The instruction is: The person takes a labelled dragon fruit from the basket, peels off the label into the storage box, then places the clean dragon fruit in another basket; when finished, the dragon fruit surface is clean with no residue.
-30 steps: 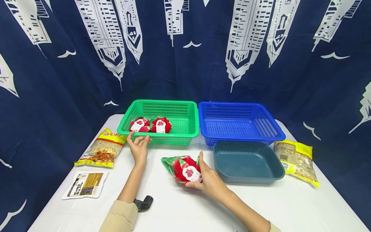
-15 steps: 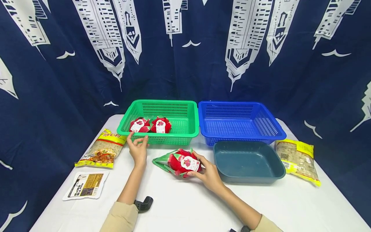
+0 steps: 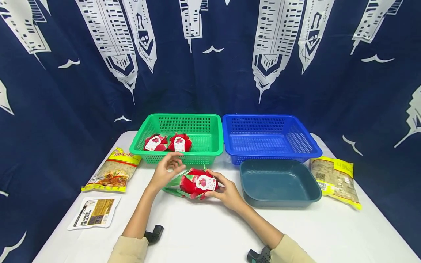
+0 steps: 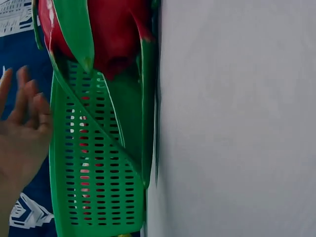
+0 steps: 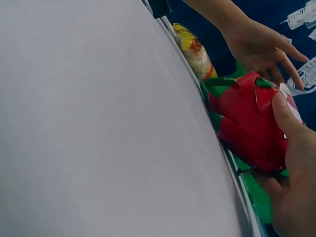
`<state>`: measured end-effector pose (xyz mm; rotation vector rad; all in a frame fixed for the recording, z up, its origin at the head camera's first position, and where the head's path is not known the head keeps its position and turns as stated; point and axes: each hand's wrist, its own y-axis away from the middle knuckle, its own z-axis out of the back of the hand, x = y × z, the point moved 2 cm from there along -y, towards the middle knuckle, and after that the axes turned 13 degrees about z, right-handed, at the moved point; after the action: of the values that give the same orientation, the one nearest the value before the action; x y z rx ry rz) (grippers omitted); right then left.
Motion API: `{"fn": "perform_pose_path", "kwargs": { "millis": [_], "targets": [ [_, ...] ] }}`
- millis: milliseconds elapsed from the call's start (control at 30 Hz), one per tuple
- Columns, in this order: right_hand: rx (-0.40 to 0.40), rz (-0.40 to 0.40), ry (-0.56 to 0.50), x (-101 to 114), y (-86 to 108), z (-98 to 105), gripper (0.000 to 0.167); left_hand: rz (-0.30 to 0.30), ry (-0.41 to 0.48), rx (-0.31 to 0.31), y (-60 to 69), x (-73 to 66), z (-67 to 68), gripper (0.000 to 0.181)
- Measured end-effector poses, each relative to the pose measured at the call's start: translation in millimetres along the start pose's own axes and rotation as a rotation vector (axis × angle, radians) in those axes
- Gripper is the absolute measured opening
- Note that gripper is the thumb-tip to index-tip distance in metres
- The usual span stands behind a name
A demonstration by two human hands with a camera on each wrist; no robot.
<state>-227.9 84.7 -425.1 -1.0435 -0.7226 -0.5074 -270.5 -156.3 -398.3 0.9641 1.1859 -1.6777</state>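
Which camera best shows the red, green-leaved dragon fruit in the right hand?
The head view: the red, green-leaved dragon fruit shows almost whole there, white label facing the camera. The left wrist view cuts it off at the top; the right wrist view shows its red side, partly behind the right hand.

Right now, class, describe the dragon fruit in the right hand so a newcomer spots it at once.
Find the green basket at the back of the white table. Just in front of it, the right hand grips a red dragon fruit with green leaves and a white label. Unlike the two labelled fruits inside the basket, this one is outside and held.
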Motion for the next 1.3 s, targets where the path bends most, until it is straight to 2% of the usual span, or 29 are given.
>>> {"fn": "perform_pose_path", "kwargs": {
  "millis": [100, 167, 233, 333, 533, 667, 800, 867, 967, 1133, 1233, 1300],
  "targets": [
    [0.009, -0.001, -0.081, -6.9, -1.7, -2.8, 0.068, 0.019, -0.151, 0.17, 4.5, 6.5, -8.8, 0.073],
    [0.012, 0.011, -0.117, -11.1, -2.0, -4.0, 0.066, 0.05, -0.249, 0.247, 7.0, 8.4, -15.4, 0.093],
    [0.013, 0.024, -0.135, -13.7, -2.3, -4.6, 0.065, 0.076, -0.354, 0.297, 8.4, 9.6, -21.8, 0.105],
    [0.018, 0.03, -0.133, -14.6, -3.3, -4.8, 0.064, 0.1, -0.489, 0.323, 10.3, 8.5, -28.4, 0.112],
    [0.037, 0.014, -0.091, -7.8, -4.9, -3.8, 0.065, 0.059, -0.652, 0.294, 10.2, 8.5, -32.3, 0.108],
    [-0.007, 0.064, 0.031, 2.9, -5.0, -1.2, 0.062, 0.073, -0.688, 0.285, 9.7, 9.9, -33.6, 0.105],
    [-0.141, 0.137, 0.143, 14.9, -6.0, 0.3, 0.055, 0.101, -0.691, 0.271, 9.7, 11.1, -33.4, 0.104],
    [-0.209, 0.134, 0.168, 19.9, -5.8, 0.2, 0.052, 0.111, -0.685, 0.265, 9.8, 11.3, -33.0, 0.103],
    [-0.284, 0.077, 0.163, 23.8, -4.1, -0.5, 0.045, 0.113, -0.675, 0.26, 9.1, 11.6, -32.6, 0.103],
    [-0.314, -0.068, -0.005, 14.9, 0.2, -4.5, 0.042, 0.103, -0.656, 0.259, 8.9, 12.4, -32.6, 0.103],
    [-0.311, -0.126, -0.12, 6.2, 2.3, -7.4, 0.045, 0.107, -0.65, 0.259, 9.7, 12.1, -32.6, 0.103],
    [-0.311, -0.144, -0.161, 1.7, 3.0, -8.7, 0.046, 0.112, -0.648, 0.261, 10.0, 11.3, -32.7, 0.102]
  ]
}}
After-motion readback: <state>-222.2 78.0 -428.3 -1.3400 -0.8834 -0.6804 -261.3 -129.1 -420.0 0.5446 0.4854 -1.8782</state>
